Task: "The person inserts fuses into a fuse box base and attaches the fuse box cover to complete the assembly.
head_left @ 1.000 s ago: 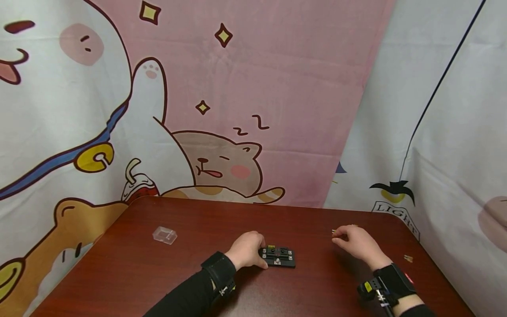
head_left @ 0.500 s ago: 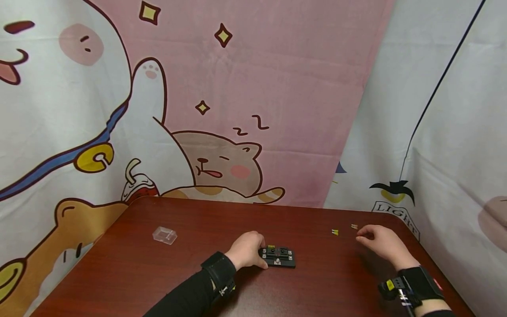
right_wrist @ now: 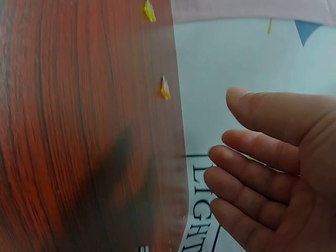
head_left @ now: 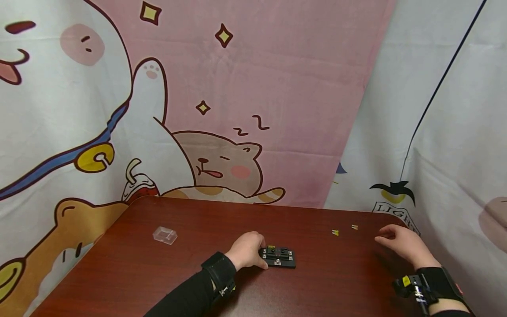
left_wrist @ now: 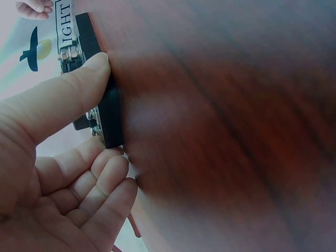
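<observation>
My left hand (head_left: 246,250) grips the left end of a black block (head_left: 280,258) with metal bolts and raised black parts on top. In the left wrist view the thumb presses the block's long side (left_wrist: 111,115), and the fingers curl at its near end. My right hand (head_left: 404,244) hovers over the table's right side, thumb and fingers apart, holding nothing. To its left lie two small two-pronged pieces, one bright yellow (head_left: 335,232) and one paler, orange-tan (head_left: 354,227). Metal prongs (right_wrist: 144,249) of another small piece peek in at the right wrist view's bottom edge.
A clear plastic box (head_left: 164,235) stands at the left of the reddish-brown table (head_left: 190,273). Behind the table hangs a cartoon-printed cloth (head_left: 301,110). The table's right edge runs beneath my right arm, which wears a black wrist camera strap (head_left: 435,281).
My right hand has let go of the yellow two-pronged piece and moved right, uncovering the paler piece. It now covers where another small piece lay. The left hand and block have stayed put.
</observation>
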{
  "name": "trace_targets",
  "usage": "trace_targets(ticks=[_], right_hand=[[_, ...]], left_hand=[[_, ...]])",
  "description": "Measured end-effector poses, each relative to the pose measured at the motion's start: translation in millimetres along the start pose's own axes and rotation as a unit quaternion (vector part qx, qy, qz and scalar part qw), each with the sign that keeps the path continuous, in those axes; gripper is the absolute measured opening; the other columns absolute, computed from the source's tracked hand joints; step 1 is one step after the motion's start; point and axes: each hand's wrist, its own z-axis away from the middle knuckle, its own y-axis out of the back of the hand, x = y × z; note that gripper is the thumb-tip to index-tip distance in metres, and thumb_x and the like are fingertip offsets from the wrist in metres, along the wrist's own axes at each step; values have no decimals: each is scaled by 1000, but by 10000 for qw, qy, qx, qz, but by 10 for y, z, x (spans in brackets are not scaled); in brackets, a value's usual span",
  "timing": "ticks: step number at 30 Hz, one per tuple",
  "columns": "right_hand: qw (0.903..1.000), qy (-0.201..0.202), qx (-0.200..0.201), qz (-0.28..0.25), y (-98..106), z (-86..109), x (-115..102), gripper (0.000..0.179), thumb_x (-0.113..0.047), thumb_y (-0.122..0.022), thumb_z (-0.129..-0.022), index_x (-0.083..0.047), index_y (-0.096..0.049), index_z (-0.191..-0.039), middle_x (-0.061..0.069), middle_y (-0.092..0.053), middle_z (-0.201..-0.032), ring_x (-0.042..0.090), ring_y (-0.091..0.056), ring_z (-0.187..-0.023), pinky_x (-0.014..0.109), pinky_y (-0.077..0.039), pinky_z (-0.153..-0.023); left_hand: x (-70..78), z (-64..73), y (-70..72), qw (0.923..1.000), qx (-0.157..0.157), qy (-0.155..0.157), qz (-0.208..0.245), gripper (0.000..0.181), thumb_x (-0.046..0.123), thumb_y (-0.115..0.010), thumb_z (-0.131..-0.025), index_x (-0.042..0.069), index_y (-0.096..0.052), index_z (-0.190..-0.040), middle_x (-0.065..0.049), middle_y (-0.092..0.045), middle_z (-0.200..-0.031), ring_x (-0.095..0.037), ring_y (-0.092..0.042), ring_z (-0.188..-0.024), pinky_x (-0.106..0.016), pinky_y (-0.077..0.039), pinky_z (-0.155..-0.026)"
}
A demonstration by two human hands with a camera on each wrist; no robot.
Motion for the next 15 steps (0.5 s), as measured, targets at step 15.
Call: trace_targets(ticks=[15], right_hand=[[9921, -1176, -429, -94, 115, 81, 206, 61, -35, -70, -89, 20, -55, -111, 30, -64, -97, 24, -57, -71, 44, -48, -67]], left_hand=[[0, 0, -8, 9999, 89, -122, -81, 42, 32, -96, -60, 11, -69, -84, 8, -52, -75, -9, -48, -68, -27, -44, -65]])
